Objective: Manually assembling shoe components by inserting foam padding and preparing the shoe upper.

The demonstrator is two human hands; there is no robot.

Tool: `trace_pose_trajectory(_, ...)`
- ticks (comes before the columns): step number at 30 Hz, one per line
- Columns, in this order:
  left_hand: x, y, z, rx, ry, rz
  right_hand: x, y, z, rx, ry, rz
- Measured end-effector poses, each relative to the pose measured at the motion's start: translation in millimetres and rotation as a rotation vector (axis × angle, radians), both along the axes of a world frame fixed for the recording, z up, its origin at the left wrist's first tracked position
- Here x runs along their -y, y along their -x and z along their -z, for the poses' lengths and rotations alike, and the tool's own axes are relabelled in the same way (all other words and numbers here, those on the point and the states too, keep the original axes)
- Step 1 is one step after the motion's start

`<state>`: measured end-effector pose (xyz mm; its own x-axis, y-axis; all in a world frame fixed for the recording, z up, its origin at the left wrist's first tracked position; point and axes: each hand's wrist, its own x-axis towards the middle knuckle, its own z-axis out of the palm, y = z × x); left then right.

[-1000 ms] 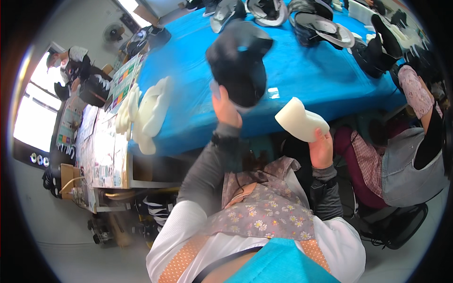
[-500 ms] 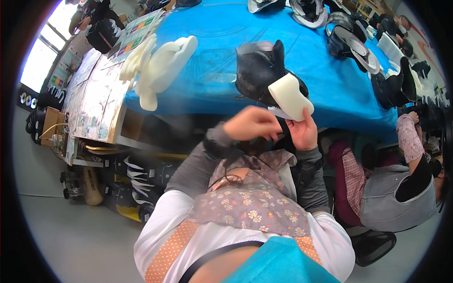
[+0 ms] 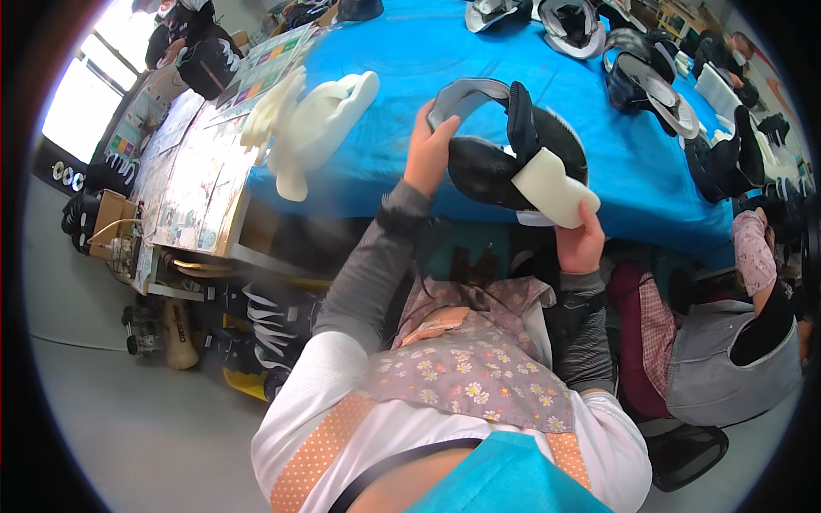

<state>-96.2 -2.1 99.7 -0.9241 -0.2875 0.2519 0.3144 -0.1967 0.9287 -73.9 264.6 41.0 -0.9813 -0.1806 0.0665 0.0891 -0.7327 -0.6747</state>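
Foam piece point(image 3: 556, 188) before boot-like piece point(image 3: 483, 178); foam pile point(image 3: 321, 128) left, on table point(image 3: 410, 47).

Left grip point(image 3: 430, 152) and right grip point(image 3: 582, 242), both bare; two oversleeves point(image 3: 366, 272), dark grey, finely striped, close-fitting, darker toward the wrist; two white sleeves point(image 3: 299, 395), full cut, of textured cloth, above the oversleeves; one apron point(image 3: 487, 380), greyish mauve, printed with white and yellow daisies and small green sprigs, an orange-tan patch point(image 3: 443, 325) at its far part; two straps point(image 3: 318, 449), orange with white dots, one left and one right; one dark neckline trim point(image 3: 395, 472), curved; one turquoise cloth point(image 3: 505, 479), plain, creased, at the near edge
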Motion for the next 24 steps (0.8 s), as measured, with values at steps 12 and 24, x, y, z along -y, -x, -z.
trace_pose_trajectory(12,-9.1,-43.7,72.8,-0.149,0.125,-0.341,63.0,1.5,-89.9,-0.357,0.048,0.301)
trace_pose_trajectory(24,-1.4,-47.4,95.1,-0.208,0.108,-0.208,169.6,17.8,-99.5,-0.544,-0.574,-0.417)
